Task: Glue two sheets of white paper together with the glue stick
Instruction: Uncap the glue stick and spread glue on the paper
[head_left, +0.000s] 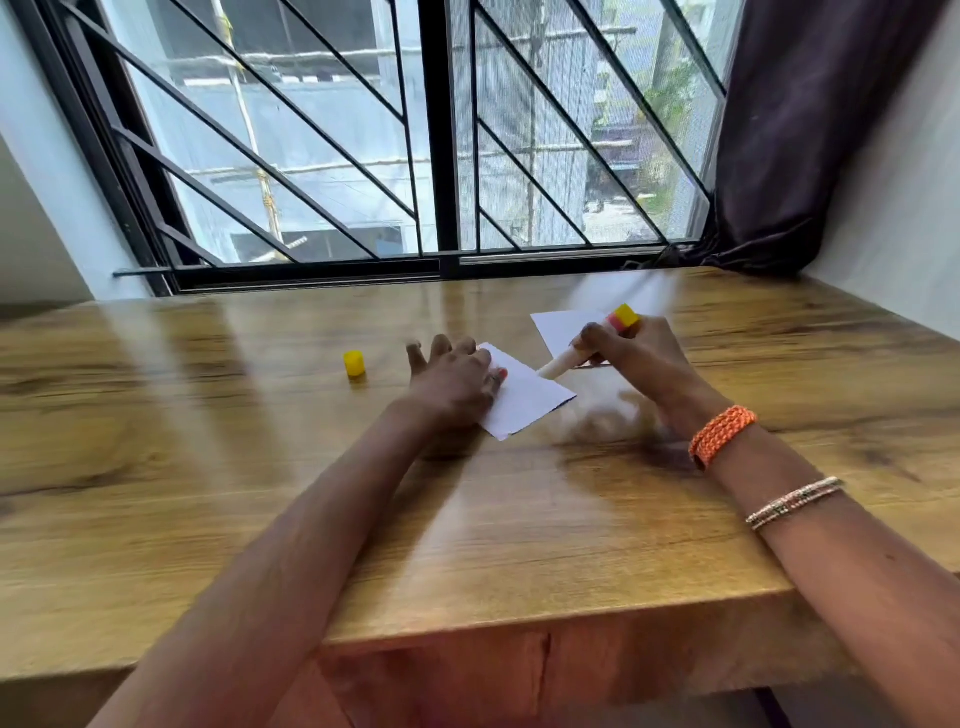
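Cap off, mid-frame on table. Left hand fingers spread, pinning near sheet; right hand clamped on glue stick. Gluing underway prob.; 2nd sheet unjoined.

Your left hand covers the left part of the nearer white sheet, so you cannot see that edge. Your right hand hides the middle of the glue stick and part of the farther sheet. You cannot tell whether the stick's tip touches paper. Both forearms run off the bottom edge.
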